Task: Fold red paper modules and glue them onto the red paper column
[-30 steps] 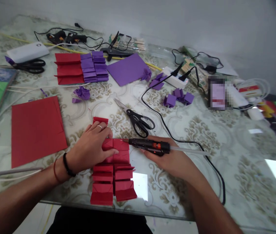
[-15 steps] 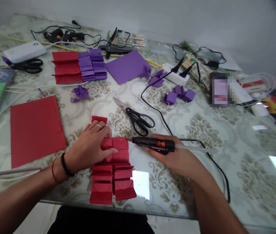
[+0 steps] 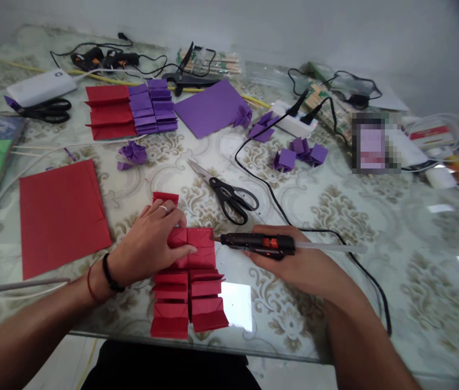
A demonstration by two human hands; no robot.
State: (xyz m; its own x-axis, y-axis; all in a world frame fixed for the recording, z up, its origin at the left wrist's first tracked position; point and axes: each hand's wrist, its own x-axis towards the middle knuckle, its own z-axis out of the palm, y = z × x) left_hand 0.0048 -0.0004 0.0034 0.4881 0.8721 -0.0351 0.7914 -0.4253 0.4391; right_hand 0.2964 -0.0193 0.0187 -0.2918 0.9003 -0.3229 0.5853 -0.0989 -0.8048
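Here, the red block (image 3: pixel 203 254) lay near the table's (image 3: pixel 375 227) near edge, under the left hand (image 3: pixel 154 230), its thumb spread and fingers bent; whether the hidden fingertips gripped paper could not be told. The right hand (image 3: pixel 290 265) had its fingers wrapped round the glue gun (image 3: pixel 257 244), nozzle (image 3: pixel 217 239) beside the block's far right corner. Construction appeared partial: left and right columns stood paired, a glue-like line (image 3: pixel 201 229) marked the right's far edge, and an extra piece (image 3: pixel 166 196) beyond the left lacked a counterpart. Loose purple pieces (image 3: pixel 284 160) lay well apart, farther right.
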